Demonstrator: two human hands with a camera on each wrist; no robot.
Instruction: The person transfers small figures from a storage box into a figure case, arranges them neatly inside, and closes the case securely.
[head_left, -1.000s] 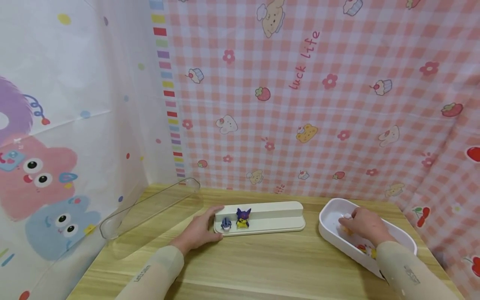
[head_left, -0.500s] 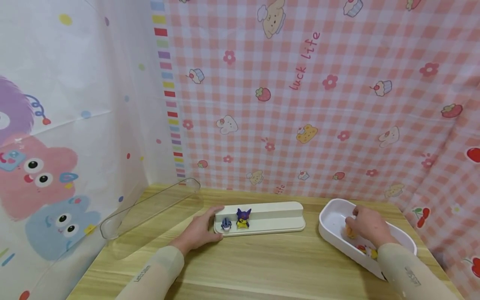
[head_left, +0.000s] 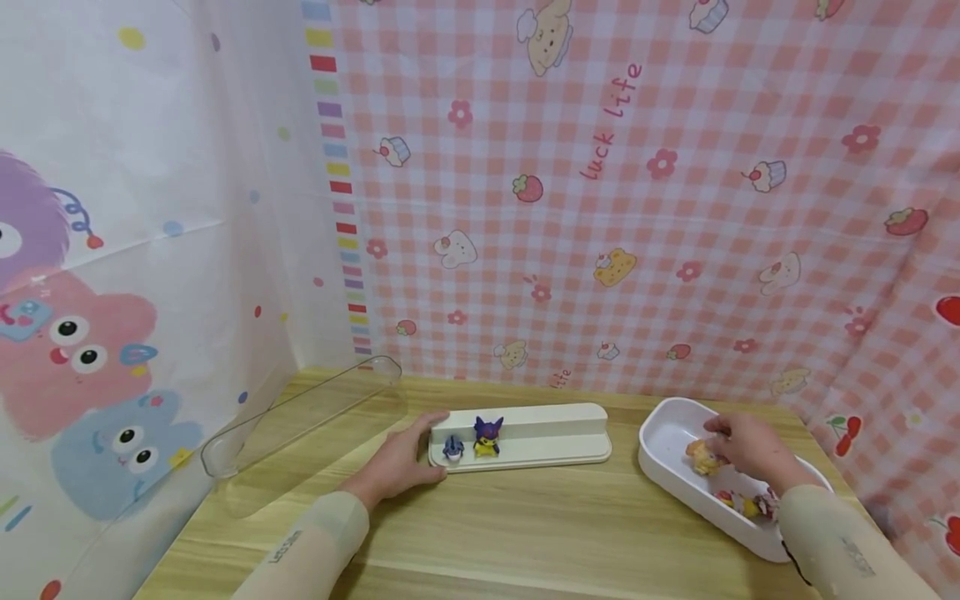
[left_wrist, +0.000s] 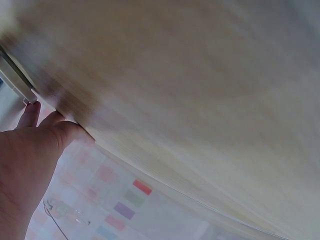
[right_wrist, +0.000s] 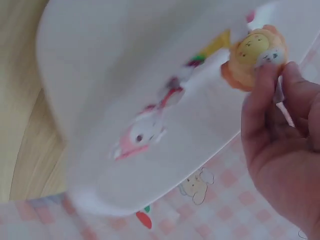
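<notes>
My left hand [head_left: 397, 465] grips the left end of a cream stepped display base [head_left: 551, 451], thumb at the front and fingers behind. On its lower step stand a small blue-grey figurine [head_left: 453, 448] and a yellow figurine with a purple eared hood [head_left: 487, 437], side by side. Over a white tub [head_left: 667, 486] at the right, my right hand [head_left: 757, 450] pinches an orange figurine [head_left: 702, 457]. In the right wrist view this orange figurine [right_wrist: 248, 56] has a scalloped edge with yellow and white faces, held between thumb and fingers.
Several colourful figurines [head_left: 742, 503] lie in the tub, among them a pink and white one [right_wrist: 142, 134]. A clear plastic cover [head_left: 303, 433] stands on the wooden table [head_left: 525, 533] at the left. Patterned cloth [head_left: 600, 217] hangs behind the table.
My right hand has raised the orange figurine from the tub's floor and shifted slightly right, so the figurine shows more. The left hand and the display base have stayed put.
</notes>
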